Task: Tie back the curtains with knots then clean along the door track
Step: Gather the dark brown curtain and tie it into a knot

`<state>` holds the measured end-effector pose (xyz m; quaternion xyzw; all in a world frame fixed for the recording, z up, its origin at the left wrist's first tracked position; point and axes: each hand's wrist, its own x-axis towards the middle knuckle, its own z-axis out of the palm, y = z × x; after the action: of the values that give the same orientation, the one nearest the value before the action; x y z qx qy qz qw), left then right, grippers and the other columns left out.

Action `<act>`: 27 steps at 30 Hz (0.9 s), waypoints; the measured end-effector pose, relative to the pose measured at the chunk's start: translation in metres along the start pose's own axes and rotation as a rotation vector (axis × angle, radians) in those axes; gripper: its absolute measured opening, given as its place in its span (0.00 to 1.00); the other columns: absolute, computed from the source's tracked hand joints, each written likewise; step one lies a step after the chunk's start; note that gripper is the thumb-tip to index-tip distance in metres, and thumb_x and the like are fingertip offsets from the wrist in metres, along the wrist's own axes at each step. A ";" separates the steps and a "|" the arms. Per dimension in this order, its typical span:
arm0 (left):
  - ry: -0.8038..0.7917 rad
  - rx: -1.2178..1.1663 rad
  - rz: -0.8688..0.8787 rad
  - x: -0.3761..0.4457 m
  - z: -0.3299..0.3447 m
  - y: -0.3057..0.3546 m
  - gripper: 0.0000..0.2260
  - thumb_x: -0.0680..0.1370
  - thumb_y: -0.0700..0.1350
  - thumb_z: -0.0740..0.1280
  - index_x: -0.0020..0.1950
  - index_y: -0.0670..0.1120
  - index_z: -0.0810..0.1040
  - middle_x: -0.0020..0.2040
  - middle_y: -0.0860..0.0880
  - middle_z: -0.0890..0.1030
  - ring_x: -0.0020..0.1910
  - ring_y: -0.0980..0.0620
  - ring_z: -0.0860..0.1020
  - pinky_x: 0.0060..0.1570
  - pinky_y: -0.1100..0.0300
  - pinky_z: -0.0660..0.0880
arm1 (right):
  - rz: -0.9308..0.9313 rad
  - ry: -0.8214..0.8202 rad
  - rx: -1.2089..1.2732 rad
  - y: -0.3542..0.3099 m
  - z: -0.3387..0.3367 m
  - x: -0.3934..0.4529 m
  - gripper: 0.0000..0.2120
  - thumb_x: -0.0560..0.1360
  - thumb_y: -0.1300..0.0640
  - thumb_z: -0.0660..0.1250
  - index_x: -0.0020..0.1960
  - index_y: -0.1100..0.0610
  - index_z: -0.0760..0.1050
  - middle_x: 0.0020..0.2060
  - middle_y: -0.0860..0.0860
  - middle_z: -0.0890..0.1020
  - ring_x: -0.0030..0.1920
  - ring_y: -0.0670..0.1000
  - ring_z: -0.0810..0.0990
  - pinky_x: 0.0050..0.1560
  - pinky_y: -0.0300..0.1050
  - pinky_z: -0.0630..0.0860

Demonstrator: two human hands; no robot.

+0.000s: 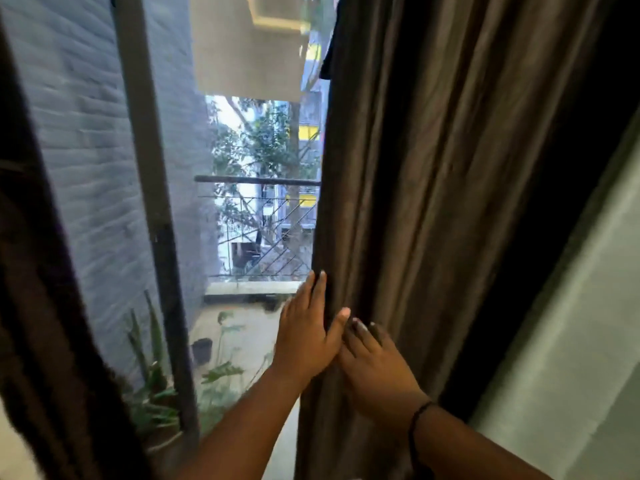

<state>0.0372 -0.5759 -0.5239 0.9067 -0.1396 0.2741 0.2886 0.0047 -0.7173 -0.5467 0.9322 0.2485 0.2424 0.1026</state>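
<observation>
A brown curtain (433,168) hangs in loose folds over the right half of the glass door. My left hand (306,332) lies flat against the curtain's left edge, fingers straight and together, thumb over the front of the cloth. My right hand (375,372) rests on the folds just right of it, fingers spread and pressed into the fabric; a thin black band circles its wrist. Neither hand has closed around the cloth. A second dark curtain (41,323) hangs at the far left, blurred. The door track is out of view.
A dark door frame post (152,202) stands left of centre. Through the glass I see a grey brick wall (86,150), potted plants (156,393), a balcony railing (256,230) and trees. A pale green wall (571,375) is at the right.
</observation>
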 end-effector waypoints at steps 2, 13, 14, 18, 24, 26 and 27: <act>0.075 -0.053 -0.007 0.028 0.003 0.028 0.34 0.76 0.65 0.51 0.78 0.50 0.50 0.78 0.47 0.55 0.76 0.48 0.58 0.72 0.49 0.60 | 0.052 0.026 -0.033 0.039 -0.011 0.005 0.31 0.62 0.45 0.69 0.64 0.54 0.71 0.61 0.54 0.79 0.63 0.59 0.77 0.60 0.58 0.73; 0.490 -0.013 0.341 0.247 -0.096 0.141 0.36 0.76 0.64 0.55 0.78 0.50 0.47 0.78 0.49 0.55 0.76 0.50 0.57 0.71 0.49 0.63 | 0.336 0.524 0.010 0.216 -0.141 0.154 0.28 0.70 0.40 0.61 0.67 0.50 0.68 0.68 0.52 0.72 0.69 0.57 0.69 0.64 0.56 0.69; 0.538 0.011 0.395 0.270 -0.112 0.154 0.36 0.75 0.64 0.55 0.78 0.50 0.47 0.78 0.49 0.56 0.76 0.51 0.57 0.72 0.50 0.62 | 0.355 0.578 0.028 0.232 -0.162 0.174 0.29 0.71 0.39 0.60 0.68 0.50 0.66 0.70 0.52 0.69 0.70 0.57 0.67 0.65 0.55 0.68; 0.591 0.063 0.440 0.353 -0.178 0.205 0.36 0.76 0.60 0.61 0.78 0.50 0.48 0.77 0.49 0.58 0.75 0.49 0.59 0.71 0.51 0.62 | 0.401 0.762 0.153 0.281 -0.258 0.242 0.32 0.73 0.37 0.60 0.72 0.46 0.57 0.75 0.51 0.58 0.72 0.57 0.62 0.68 0.57 0.66; 0.646 0.065 0.382 0.457 -0.263 0.264 0.34 0.69 0.64 0.61 0.71 0.48 0.67 0.68 0.45 0.73 0.65 0.43 0.73 0.62 0.47 0.72 | 0.453 0.968 0.511 0.339 -0.390 0.307 0.40 0.70 0.37 0.66 0.73 0.55 0.55 0.68 0.58 0.68 0.65 0.60 0.71 0.63 0.56 0.71; 0.681 0.071 0.355 0.471 -0.282 0.281 0.30 0.72 0.63 0.63 0.69 0.48 0.70 0.66 0.44 0.75 0.64 0.43 0.74 0.62 0.51 0.72 | 0.436 1.018 0.512 0.353 -0.422 0.317 0.33 0.70 0.39 0.66 0.67 0.57 0.64 0.63 0.57 0.74 0.62 0.59 0.75 0.58 0.52 0.73; 0.709 0.082 0.353 0.476 -0.288 0.290 0.28 0.73 0.62 0.64 0.68 0.48 0.71 0.65 0.44 0.76 0.64 0.43 0.74 0.60 0.53 0.71 | 0.415 1.035 0.488 0.360 -0.435 0.320 0.27 0.71 0.41 0.66 0.63 0.56 0.68 0.59 0.57 0.77 0.59 0.59 0.76 0.55 0.50 0.74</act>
<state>0.1841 -0.6785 0.0778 0.7285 -0.1741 0.6210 0.2310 0.1774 -0.8302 0.0680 0.7188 0.1276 0.6152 -0.2976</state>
